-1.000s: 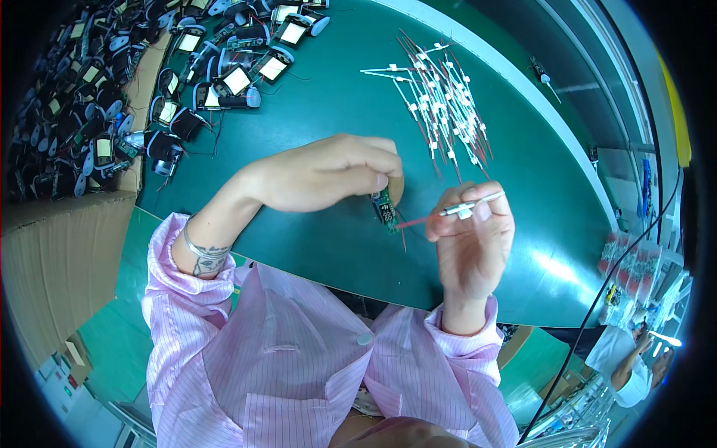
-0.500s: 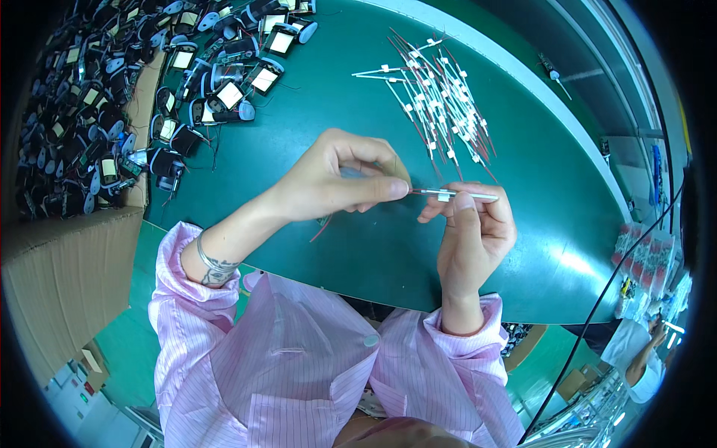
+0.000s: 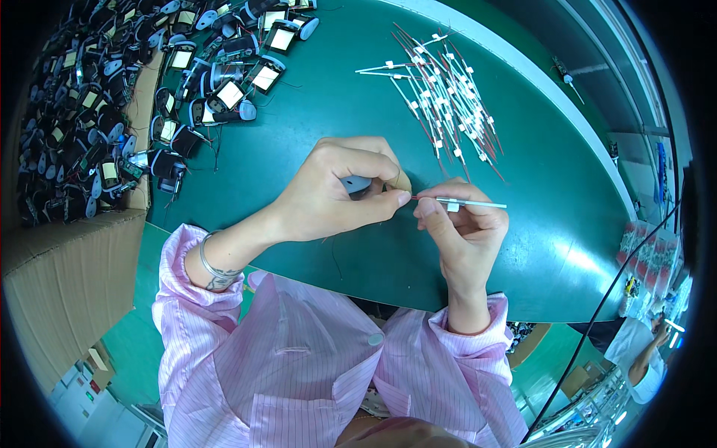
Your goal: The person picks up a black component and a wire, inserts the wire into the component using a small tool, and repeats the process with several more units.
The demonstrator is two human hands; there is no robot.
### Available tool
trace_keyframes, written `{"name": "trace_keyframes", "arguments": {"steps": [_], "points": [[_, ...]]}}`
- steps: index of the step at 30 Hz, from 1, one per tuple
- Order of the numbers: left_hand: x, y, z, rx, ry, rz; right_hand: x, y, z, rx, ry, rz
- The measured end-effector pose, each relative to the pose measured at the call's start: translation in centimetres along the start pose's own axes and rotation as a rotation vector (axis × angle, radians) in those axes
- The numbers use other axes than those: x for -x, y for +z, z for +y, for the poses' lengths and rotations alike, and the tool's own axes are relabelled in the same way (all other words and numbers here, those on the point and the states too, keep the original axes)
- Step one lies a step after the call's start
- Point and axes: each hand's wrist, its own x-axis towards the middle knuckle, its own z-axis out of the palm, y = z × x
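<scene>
My left hand [image 3: 328, 198] is closed around a small device [image 3: 357, 184]; its rounded grey end shows between thumb and fingers, and the rest is hidden. Facing it, my right hand [image 3: 472, 243] pinches a thin white lead [image 3: 484, 204] with a small white tag, held roughly level and pointing right. Red wire runs from the lead's left end to the left thumb tip. Whether it joins the device is hidden by the fingers. Beyond my right hand lies a loose pile of similar white leads [image 3: 452, 104] with red wires and white tags.
Many black-and-grey devices [image 3: 228, 95] with pale pads lie at the table's left, beside a cardboard box [image 3: 71, 276] filled with more. The green tabletop [image 3: 299, 142] has a pale raised edge [image 3: 567, 97]. A black cable [image 3: 597, 321] hangs at right. Another person's arm [image 3: 644, 362] shows lower right.
My right fingers have shifted left along the lead, close to its red wire end and nearer my left thumb. The device in my left hand shows its grey end more plainly.
</scene>
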Motion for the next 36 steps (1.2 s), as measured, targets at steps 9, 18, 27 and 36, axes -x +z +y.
{"name": "trace_keyframes", "arguments": {"steps": [9, 18, 27, 36], "points": [[-0.4, -1.0, -1.6, 0.688, -0.38, 0.068, 0.0, 0.0, 0.2, -0.079, 0.036, 0.041], [0.1, -0.2, -1.6, 0.726, -0.441, 0.044, -0.7, -1.0, 1.2, 0.034, -0.175, 0.147], [-0.5, -0.2, -1.1, 0.539, -0.436, -0.011, -0.7, -0.7, 1.2, -0.171, -0.087, 0.222], [0.7, 2.2, -1.4, 0.321, -0.174, -0.043, -0.4, -0.9, 1.1, -0.01, -0.101, 0.154]]}}
